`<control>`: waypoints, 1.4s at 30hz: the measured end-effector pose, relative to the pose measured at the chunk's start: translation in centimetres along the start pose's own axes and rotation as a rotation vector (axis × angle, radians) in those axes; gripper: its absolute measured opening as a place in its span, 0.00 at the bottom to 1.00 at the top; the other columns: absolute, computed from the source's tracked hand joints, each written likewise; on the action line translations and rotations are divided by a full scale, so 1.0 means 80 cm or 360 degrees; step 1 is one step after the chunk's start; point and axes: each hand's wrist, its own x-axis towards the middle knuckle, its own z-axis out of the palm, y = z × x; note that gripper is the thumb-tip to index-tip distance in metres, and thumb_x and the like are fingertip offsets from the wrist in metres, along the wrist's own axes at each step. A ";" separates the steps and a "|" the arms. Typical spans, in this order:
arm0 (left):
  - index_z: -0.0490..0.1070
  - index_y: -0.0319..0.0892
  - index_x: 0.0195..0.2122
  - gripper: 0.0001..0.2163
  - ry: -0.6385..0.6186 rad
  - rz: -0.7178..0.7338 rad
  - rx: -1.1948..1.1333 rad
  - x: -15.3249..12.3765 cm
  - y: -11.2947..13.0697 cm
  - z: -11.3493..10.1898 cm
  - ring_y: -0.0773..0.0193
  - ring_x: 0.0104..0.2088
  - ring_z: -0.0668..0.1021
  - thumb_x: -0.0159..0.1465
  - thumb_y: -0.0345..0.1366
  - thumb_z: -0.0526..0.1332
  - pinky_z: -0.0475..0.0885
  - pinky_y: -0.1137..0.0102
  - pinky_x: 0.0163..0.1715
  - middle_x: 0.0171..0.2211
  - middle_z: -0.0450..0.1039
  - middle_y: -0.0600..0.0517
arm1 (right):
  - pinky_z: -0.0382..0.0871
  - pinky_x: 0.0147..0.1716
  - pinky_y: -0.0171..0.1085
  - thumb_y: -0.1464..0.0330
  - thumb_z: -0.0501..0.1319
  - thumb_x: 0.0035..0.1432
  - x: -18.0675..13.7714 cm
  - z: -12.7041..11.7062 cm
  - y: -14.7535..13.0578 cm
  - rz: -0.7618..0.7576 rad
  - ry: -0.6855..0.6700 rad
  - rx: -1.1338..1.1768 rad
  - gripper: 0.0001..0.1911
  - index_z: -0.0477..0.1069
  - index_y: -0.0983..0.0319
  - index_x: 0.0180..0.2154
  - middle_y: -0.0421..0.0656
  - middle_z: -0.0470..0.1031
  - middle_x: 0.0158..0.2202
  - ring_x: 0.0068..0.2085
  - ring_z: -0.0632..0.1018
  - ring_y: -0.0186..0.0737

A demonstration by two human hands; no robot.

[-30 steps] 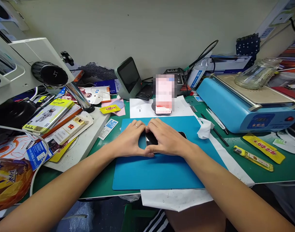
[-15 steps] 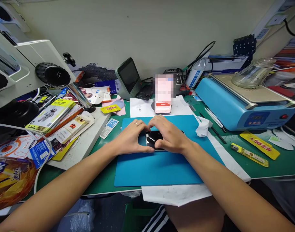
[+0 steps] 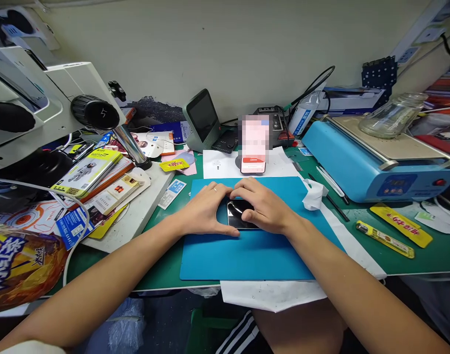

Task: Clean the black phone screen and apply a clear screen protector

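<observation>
A black glossy smartphone (image 3: 234, 212) lies flat on the blue mat (image 3: 243, 258), its left end showing and the rest covered by my right hand. My right hand (image 3: 269, 209) arches over it, fingers curled at the far edge and thumb resting on the dark glass. At the phone's left end, my left hand (image 3: 205, 211) curves round with the thumb along the near edge and fingertips at the far edge. Blue mat shows between the left palm and the phone. Behind stands another phone (image 3: 253, 164) with a lit, blurred screen, on white paper (image 3: 217, 167).
A blue heating plate machine (image 3: 379, 167) carrying a glass jar (image 3: 392, 118) stands right. Nearby are crumpled tissue (image 3: 315, 194), a yellow cutter (image 3: 385, 239) and a black tool (image 3: 337, 207). To the left are a microscope (image 3: 95, 110) and battery boxes (image 3: 88, 172). A small display (image 3: 202, 120) stands behind.
The view has shifted slightly, so everything sits a little farther right. My left thumb has slid slightly away from the phone's near edge, and more of its left end shows.
</observation>
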 end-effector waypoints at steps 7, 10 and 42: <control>0.59 0.47 0.64 0.42 0.0017 -0.0023 -0.0082 -0.001 0.000 -0.001 0.44 0.54 0.71 0.52 0.55 0.73 0.69 0.52 0.52 0.58 0.69 0.43 | 0.68 0.45 0.52 0.34 0.38 0.59 0.000 0.004 -0.001 0.0089 -0.0114 -0.0089 0.45 0.76 0.61 0.45 0.53 0.69 0.47 0.48 0.70 0.53; 0.58 0.47 0.65 0.44 0.0019 -0.0028 -0.0091 -0.001 -0.002 0.000 0.44 0.53 0.72 0.52 0.55 0.73 0.70 0.51 0.52 0.57 0.69 0.42 | 0.68 0.45 0.52 0.34 0.37 0.59 0.000 0.005 0.000 0.0109 -0.0129 -0.0092 0.45 0.75 0.61 0.46 0.53 0.68 0.48 0.48 0.69 0.53; 0.54 0.44 0.68 0.46 0.0007 -0.0040 -0.0121 -0.001 -0.004 0.003 0.47 0.51 0.72 0.54 0.56 0.73 0.69 0.54 0.51 0.56 0.71 0.43 | 0.66 0.47 0.53 0.33 0.43 0.57 0.005 0.008 -0.005 0.0146 -0.0192 -0.0214 0.42 0.71 0.62 0.46 0.52 0.67 0.49 0.47 0.67 0.52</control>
